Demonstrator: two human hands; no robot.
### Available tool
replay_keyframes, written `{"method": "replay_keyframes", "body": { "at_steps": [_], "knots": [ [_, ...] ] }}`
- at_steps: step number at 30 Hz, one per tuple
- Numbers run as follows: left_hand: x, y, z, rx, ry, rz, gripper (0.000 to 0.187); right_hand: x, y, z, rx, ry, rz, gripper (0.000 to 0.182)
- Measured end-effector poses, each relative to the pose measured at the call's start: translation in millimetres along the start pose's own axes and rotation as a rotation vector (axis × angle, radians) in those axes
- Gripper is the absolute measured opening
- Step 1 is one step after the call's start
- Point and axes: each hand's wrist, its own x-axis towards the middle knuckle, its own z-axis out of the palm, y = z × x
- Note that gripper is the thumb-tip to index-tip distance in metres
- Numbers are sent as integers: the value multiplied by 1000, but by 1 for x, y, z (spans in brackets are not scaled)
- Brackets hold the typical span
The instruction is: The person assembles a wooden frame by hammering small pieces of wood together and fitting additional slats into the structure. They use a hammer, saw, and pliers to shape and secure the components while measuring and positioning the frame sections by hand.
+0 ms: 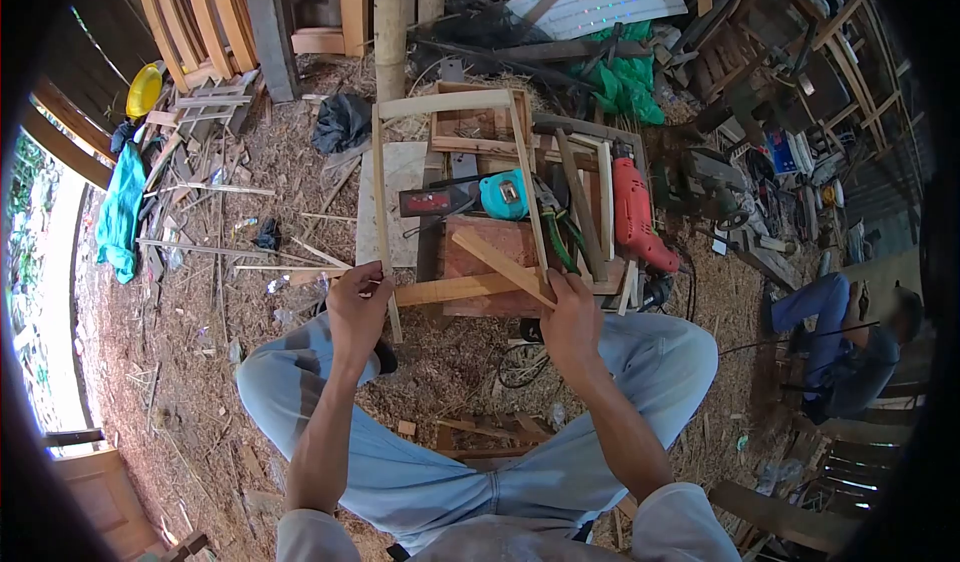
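A light wooden frame of thin strips (446,104) lies over a low bench in front of me. My left hand (358,310) is closed around its left strip, where a crosspiece (450,289) meets it. My right hand (573,319) pinches the end of a loose-looking slat (490,258) that slants up and left across the crosspiece. The right strip's lower end reaches these same fingers; whether they grip it too is hidden. Inside the frame's outline sit a teal tape measure (504,195), a handsaw (427,202) with a dark handle, and green-handled pliers (568,245).
A red power drill (635,212) lies at the bench's right side, its cord trailing down. Wood shavings and offcuts cover the floor. Another person (850,352) sits at the far right. A wooden post (390,32) stands behind the bench, near a black plastic bag (341,124).
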Motion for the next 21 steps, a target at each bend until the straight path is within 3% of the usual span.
{"method": "replay_keyframes", "body": {
  "at_steps": [5,7,21],
  "knots": [
    [1,-5,-1,-8,6,11,28,0,-3,-2,11,-20,14,49],
    [1,-5,-2,-3,-7,8,29,1,-1,1,11,56,10,35],
    [3,-14,-2,-140,-45,-57,27,5,4,5,24,102,35,26]
  ]
}}
